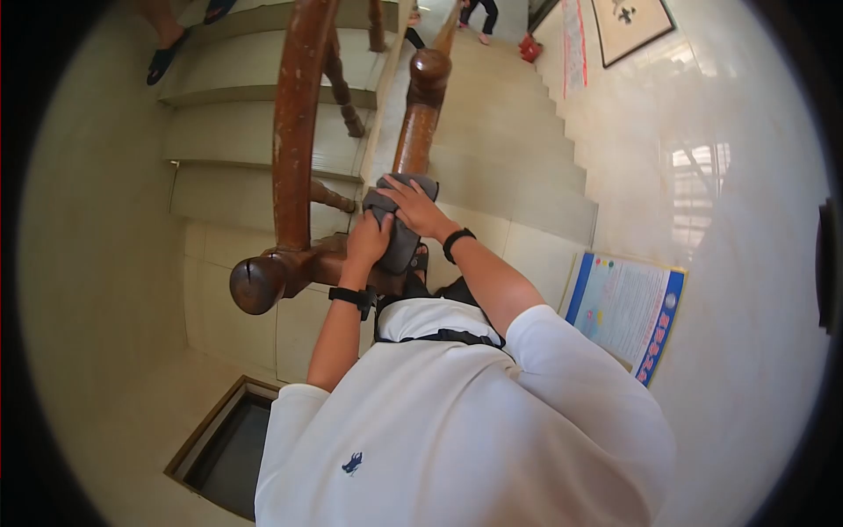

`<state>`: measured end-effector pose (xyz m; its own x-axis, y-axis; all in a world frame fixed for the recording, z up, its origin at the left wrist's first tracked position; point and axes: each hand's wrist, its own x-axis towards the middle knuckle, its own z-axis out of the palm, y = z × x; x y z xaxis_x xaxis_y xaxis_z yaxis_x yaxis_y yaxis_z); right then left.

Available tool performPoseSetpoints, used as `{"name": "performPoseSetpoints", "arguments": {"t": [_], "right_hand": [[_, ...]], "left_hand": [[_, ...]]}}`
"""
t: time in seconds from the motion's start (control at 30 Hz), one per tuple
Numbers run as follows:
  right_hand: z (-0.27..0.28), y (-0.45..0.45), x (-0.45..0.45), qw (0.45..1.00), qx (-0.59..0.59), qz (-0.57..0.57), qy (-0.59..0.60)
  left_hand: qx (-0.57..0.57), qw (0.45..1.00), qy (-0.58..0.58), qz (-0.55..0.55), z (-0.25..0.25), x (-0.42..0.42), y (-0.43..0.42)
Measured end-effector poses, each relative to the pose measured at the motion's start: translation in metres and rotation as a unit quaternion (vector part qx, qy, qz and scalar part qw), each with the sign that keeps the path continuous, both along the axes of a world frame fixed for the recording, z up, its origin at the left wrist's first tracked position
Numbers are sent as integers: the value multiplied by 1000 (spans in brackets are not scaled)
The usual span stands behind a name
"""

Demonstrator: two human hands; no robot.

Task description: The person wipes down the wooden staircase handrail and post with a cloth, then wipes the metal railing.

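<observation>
A grey cloth point(401, 243) lies folded over the brown wooden handrail point(416, 140) in front of my body. My left hand point(369, 239) grips the cloth's near left side, thumb and fingers closed on it. Higher up, my right hand point(416, 209) holds the cloth against the wood, its fingers curved over the top. The rail's rounded end knob point(430, 68) stands just beyond the cloth. The part of the rail beneath the cloth is hidden.
A second wooden rail point(299, 132) with a round knob point(256, 285) is at left. Stairs point(263, 132) rise on the left; other steps point(500, 132) run on the right. A person's foot point(167, 54) is at upper left. A poster point(623, 307) hangs on the right wall.
</observation>
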<state>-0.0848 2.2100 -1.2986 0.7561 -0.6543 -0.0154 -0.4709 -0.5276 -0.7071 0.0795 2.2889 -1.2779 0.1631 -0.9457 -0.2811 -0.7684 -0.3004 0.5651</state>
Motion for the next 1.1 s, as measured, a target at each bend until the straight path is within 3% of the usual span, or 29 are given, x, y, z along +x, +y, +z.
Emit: {"name": "performPoseSetpoints", "arguments": {"t": [0.1,0.23,0.33,0.43,0.53,0.77,0.8,0.9,1.03,1.1], "right_hand": [[-2,11,-1,1000,-2,-15,3],[0,41,-22,999,-19,31,21],[-7,37,-34,996,-40,80,12],[-2,13,-39,986,-61,133,80],[-4,-34,-39,989,-65,101,82],[-4,-133,-30,989,-91,43,110],[6,-136,-27,986,-88,17,140],[-25,-106,-20,994,-69,-82,6],[-2,-44,-36,971,-111,206,52],[1,-57,-42,944,-96,313,24]], "left_hand": [[42,996,-28,-72,20,-1,8],[185,969,-82,-140,41,-9,31],[173,970,-89,-146,36,-29,42],[91,946,-284,-129,-9,-52,44],[123,979,-160,-37,-19,-49,3],[-62,974,-213,46,-36,-70,-79],[-34,970,-235,59,-31,-75,-85],[67,980,-170,82,-17,-72,-85],[317,940,-125,15,8,-53,-32],[289,936,-191,56,-4,-62,3]]}}
